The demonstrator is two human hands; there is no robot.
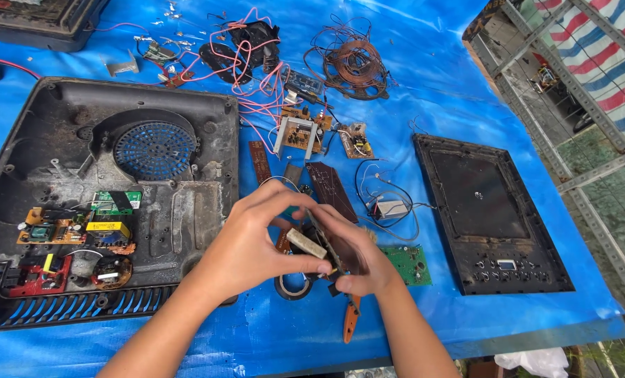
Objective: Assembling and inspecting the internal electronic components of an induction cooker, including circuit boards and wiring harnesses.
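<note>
Both my hands meet over the blue tarp near the front of the table. My left hand (253, 241) pinches a small beige block-shaped component (305, 243). My right hand (358, 259) grips a dark brown circuit board (337, 245) that the component sits against. Under the hands lie a roll of black tape (291, 285) and a tool with orange handles (352, 318). A green circuit board (410, 262) lies just right of my right hand.
An opened black cooker casing (186, 210) with a blue fan grille and several boards lies at left. A black glass top panel (491, 210) rests at right. Loose boards, pink wires (246, 63) and a copper coil (351, 63) are spread at the back. The table edge runs along the right.
</note>
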